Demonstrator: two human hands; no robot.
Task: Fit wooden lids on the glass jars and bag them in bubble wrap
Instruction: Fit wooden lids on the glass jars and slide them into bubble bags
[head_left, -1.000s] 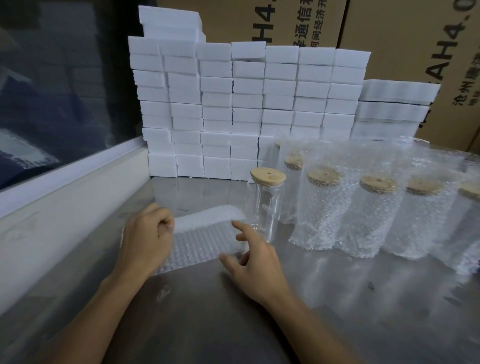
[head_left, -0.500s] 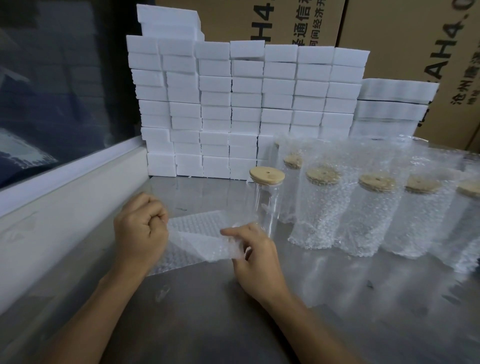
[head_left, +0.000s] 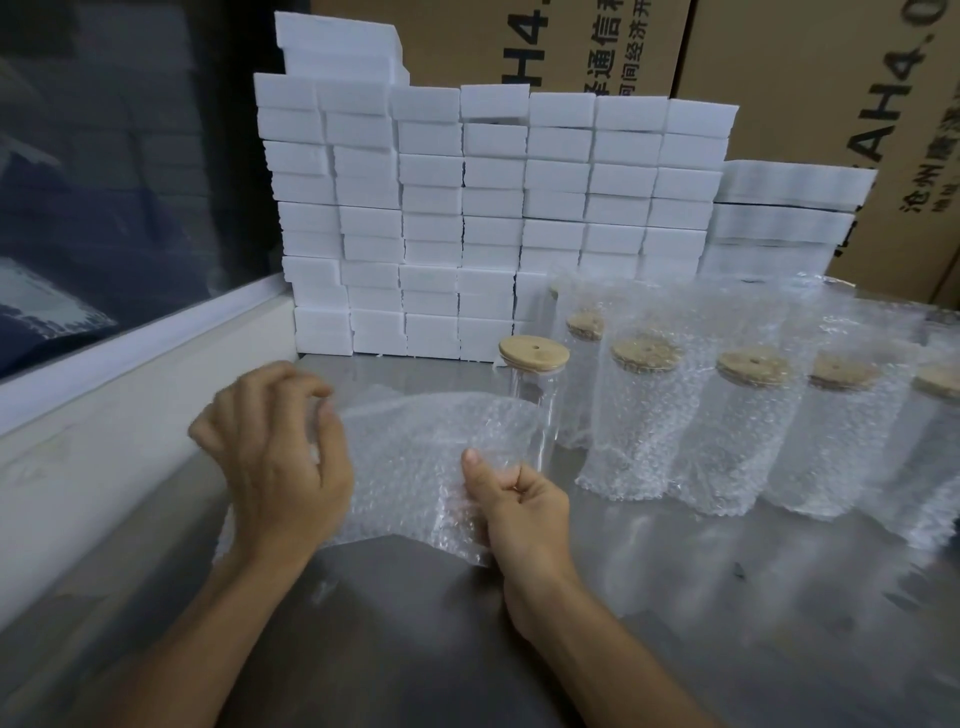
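Bubble wrap bag (head_left: 415, 467) was held up just above the steel table (head_left: 675, 597), right hand (head_left: 519, 509) pinching its right edge, left hand (head_left: 275, 457) curled at its left edge, blurry, couldn't tell if it gripped. Behind stood a bare glass jar (head_left: 535, 410) with wooden lid (head_left: 534, 351), beside already bagged jars (head_left: 644, 421) and stacked white foam blocks (head_left: 493, 218).

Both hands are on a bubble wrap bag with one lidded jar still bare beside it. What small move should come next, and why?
Probably pull the bag's mouth open. The right hand pinches one edge of the bubble wrap bag, lifted off the table; the left hand has its fingers at the other edge. The bare jar already carries its wooden lid, so it only needs an open bag.
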